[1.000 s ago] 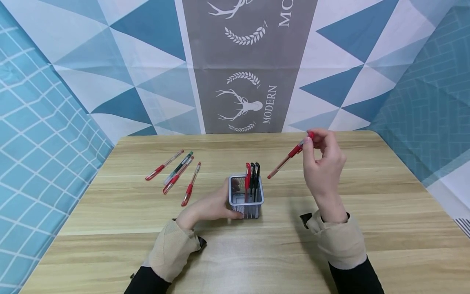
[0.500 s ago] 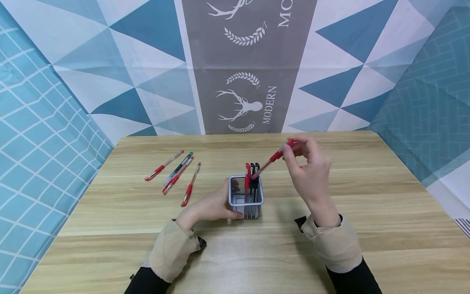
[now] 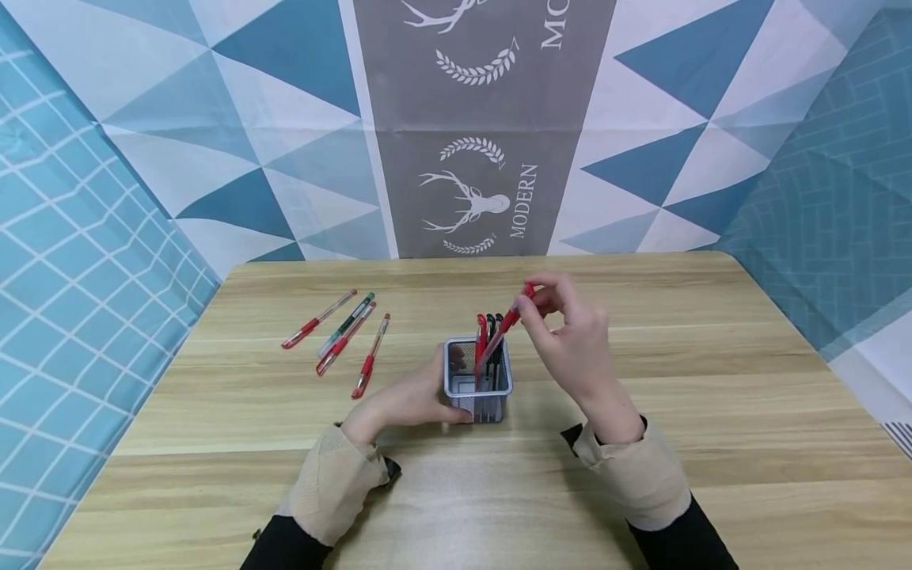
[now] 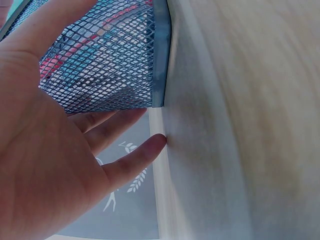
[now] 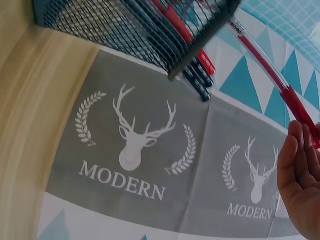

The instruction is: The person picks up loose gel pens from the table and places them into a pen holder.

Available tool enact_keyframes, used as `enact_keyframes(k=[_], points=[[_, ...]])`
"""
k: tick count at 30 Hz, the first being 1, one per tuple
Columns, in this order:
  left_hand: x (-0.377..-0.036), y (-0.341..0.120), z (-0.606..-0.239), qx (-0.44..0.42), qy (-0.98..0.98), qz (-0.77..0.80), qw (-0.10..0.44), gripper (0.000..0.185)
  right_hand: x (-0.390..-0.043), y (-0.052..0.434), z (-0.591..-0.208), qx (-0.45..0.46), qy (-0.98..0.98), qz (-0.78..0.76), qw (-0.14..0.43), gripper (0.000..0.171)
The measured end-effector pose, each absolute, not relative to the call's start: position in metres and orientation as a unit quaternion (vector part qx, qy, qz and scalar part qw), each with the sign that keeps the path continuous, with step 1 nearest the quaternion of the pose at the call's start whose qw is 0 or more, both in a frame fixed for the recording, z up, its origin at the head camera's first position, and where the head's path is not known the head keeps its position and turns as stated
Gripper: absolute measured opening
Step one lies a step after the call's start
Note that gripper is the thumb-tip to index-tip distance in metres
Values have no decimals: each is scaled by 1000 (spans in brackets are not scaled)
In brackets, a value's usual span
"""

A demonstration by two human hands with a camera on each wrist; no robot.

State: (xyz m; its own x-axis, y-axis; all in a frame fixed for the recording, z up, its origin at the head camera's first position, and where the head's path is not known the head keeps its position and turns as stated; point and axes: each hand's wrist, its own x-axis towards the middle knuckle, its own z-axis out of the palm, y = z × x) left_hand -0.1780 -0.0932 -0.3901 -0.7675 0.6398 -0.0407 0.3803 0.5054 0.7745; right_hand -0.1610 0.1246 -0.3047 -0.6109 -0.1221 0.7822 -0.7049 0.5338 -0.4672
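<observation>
My left hand grips a silver wire-mesh pen holder from its left side, thumb toward me. In the left wrist view, the thumb and some fingers lie around the mesh wall while one finger reaches down by the table. Several pens stand upright in the holder: a red one and black ones along its right part. My right hand pinches a red gel pen near its top end. That pen slants down to the left, and its lower end overlaps the holder's opening. The right wrist view shows its clear barrel at the rim.
Left of the holder, several pens lie on the wooden table: a red pen, a dark green-ended pen against another red pen, and a red pen nearest the holder. A patterned cloth backdrop rises behind the table.
My right hand has moved left and slightly down, carrying the red gel pen from right of the holder to over its opening. The left hand and holder have stayed put.
</observation>
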Motion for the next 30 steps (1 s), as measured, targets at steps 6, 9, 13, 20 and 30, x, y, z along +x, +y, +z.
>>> enact_keyframes(k=[6,9,13,20,30], points=[[-179,-93,-391,305,851,396,161,96,-160,113,-310,296,-825,379,296,24],[-180,-93,-391,309,848,398,162,95,-159,107,-313,311,-837,360,270,26],[-180,-93,-390,311,850,396,158,93,-159,102,-316,319,-841,349,262,25],[-179,-93,-389,315,854,387,147,92,-159,99,-319,336,-842,340,250,22],[-178,-94,-390,320,846,398,151,91,-160,94,-326,350,-849,317,237,18]])
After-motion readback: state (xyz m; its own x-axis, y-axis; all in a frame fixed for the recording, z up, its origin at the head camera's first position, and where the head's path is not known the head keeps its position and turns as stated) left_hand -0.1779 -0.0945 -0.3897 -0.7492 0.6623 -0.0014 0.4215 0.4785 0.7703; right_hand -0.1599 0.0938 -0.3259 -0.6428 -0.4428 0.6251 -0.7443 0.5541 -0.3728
